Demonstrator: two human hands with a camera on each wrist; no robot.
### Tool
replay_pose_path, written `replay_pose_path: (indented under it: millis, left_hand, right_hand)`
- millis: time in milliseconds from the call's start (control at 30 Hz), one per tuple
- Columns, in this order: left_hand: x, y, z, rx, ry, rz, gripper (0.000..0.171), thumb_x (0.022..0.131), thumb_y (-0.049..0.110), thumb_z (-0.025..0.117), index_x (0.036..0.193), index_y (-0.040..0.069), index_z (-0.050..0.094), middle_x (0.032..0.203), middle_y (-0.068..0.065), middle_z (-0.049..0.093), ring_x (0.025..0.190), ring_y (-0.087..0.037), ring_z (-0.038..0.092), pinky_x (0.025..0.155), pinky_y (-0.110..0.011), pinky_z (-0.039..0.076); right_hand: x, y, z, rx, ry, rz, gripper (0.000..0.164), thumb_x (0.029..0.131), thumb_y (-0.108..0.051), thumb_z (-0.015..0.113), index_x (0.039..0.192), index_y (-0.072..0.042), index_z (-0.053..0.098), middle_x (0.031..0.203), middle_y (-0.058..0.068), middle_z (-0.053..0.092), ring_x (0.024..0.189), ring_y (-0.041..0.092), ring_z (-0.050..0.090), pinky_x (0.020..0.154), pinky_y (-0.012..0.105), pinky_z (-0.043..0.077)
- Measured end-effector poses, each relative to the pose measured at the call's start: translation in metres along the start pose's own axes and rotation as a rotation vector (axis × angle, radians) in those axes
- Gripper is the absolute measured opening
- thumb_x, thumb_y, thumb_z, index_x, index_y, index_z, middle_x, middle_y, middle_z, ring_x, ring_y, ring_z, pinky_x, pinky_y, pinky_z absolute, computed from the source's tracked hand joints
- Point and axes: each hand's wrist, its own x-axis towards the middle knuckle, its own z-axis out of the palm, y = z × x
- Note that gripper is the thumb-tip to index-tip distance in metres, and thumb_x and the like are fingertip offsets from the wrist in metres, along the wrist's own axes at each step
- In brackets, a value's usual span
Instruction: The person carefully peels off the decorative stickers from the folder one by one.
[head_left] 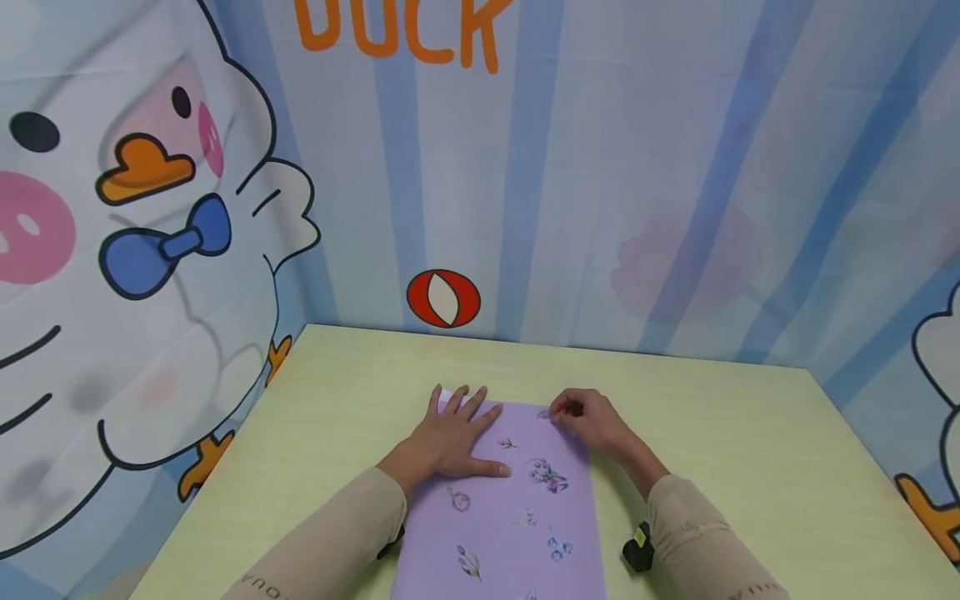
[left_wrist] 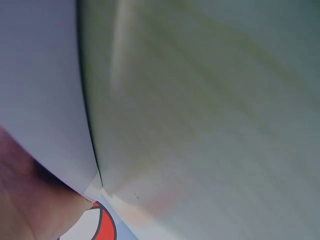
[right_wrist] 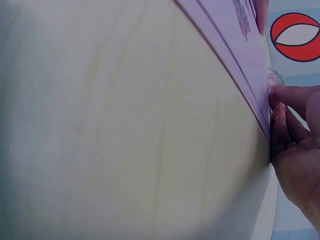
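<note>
A flat lavender paper item [head_left: 498, 533] lies on the table, with layered edges along its right side in the right wrist view. Small flower stickers [head_left: 550, 477] dot its surface. My left hand [head_left: 453, 442] rests flat over its upper left part, fingers spread; the left wrist view catches only a bit of that hand [left_wrist: 35, 210] at the corner. At the top right corner, the thumb and fingertips of my right hand [head_left: 592, 419] pinch a small flower sticker [right_wrist: 273, 80]. Its pink flower and green leaves stand up at the paper's edge, partly hidden by the fingertips.
The pale yellow table [head_left: 712, 433] reaches back to a striped blue cloth [head_left: 465, 167] with cartoon ducks and a red ball [head_left: 443, 298] printed on it. A black wrist camera [head_left: 638, 550] sits under my right forearm.
</note>
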Motion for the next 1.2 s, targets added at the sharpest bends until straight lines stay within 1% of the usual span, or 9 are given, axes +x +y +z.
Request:
replay_pose_path:
  millis: [167, 367, 533, 733, 867, 1000, 1200]
  left_hand:
    - [0.002, 0.0, 0.002, 0.014, -0.003, -0.005, 0.106, 0.075, 0.094, 0.032, 0.159, 0.03, 0.023, 0.166, -0.007, 0.015, 0.151, -0.037, 0.013, 0.114, -0.068, 0.006]
    - [0.001, 0.0, 0.004, -0.004, -0.001, 0.003, 0.107, 0.075, 0.094, 0.031, 0.159, 0.029, 0.022, 0.166, -0.008, 0.015, 0.151, -0.037, 0.014, 0.114, -0.068, 0.004]
    - [0.0, -0.001, 0.003, 0.003, 0.0, 0.004, 0.107, 0.075, 0.094, 0.031, 0.159, 0.029, 0.023, 0.166, -0.008, 0.016, 0.151, -0.037, 0.014, 0.114, -0.068, 0.005]
    - [0.0, -0.002, 0.001, -0.008, 0.003, 0.005, 0.105, 0.076, 0.092, 0.034, 0.159, 0.028, 0.025, 0.165, -0.008, 0.017, 0.15, -0.037, 0.015, 0.114, -0.068, 0.006]
    - [0.0, -0.002, 0.001, -0.01, 0.006, 0.009, 0.105, 0.076, 0.092, 0.034, 0.159, 0.028, 0.025, 0.165, -0.008, 0.017, 0.15, -0.038, 0.015, 0.114, -0.068, 0.006]
    - [0.001, -0.002, 0.002, 0.0, 0.007, 0.012, 0.105, 0.076, 0.093, 0.033, 0.159, 0.028, 0.024, 0.166, -0.008, 0.017, 0.15, -0.037, 0.014, 0.114, -0.068, 0.006]
    - [0.001, -0.002, 0.003, -0.001, 0.002, 0.01, 0.106, 0.076, 0.093, 0.031, 0.159, 0.029, 0.021, 0.166, -0.008, 0.015, 0.151, -0.036, 0.013, 0.114, -0.068, 0.004]
  right_hand:
    - [-0.002, 0.0, -0.001, 0.005, 0.025, -0.015, 0.006, 0.093, -0.012, 0.07, 0.096, -0.017, 0.073, 0.092, -0.001, 0.067, 0.083, 0.018, 0.057, 0.074, 0.033, 0.047]
    - [-0.005, -0.002, -0.004, -0.022, 0.032, -0.043, 0.004, 0.091, -0.013, 0.072, 0.094, -0.016, 0.074, 0.089, -0.002, 0.068, 0.08, 0.017, 0.06, 0.071, 0.032, 0.049]
    - [-0.007, -0.002, -0.01, -0.04, 0.064, -0.046, 0.005, 0.09, -0.011, 0.073, 0.093, -0.014, 0.074, 0.087, -0.002, 0.069, 0.08, 0.016, 0.062, 0.069, 0.03, 0.051]
    - [-0.007, 0.004, -0.028, -0.076, 0.113, -0.072, 0.004, 0.09, -0.008, 0.072, 0.094, -0.01, 0.073, 0.088, 0.0, 0.07, 0.081, 0.016, 0.063, 0.072, 0.033, 0.05]
    - [-0.006, 0.012, -0.042, -0.129, 0.154, -0.102, 0.004, 0.091, -0.01, 0.071, 0.094, -0.009, 0.073, 0.087, 0.0, 0.071, 0.081, 0.017, 0.063, 0.072, 0.034, 0.049]
    - [-0.006, 0.023, -0.056, -0.199, 0.208, -0.135, 0.004, 0.092, -0.01, 0.071, 0.094, -0.008, 0.073, 0.086, 0.001, 0.07, 0.08, 0.018, 0.062, 0.069, 0.035, 0.047]
    - [-0.008, 0.037, -0.071, -0.305, 0.278, -0.149, 0.006, 0.091, -0.007, 0.069, 0.095, -0.005, 0.074, 0.087, 0.005, 0.067, 0.081, 0.023, 0.061, 0.07, 0.038, 0.047]
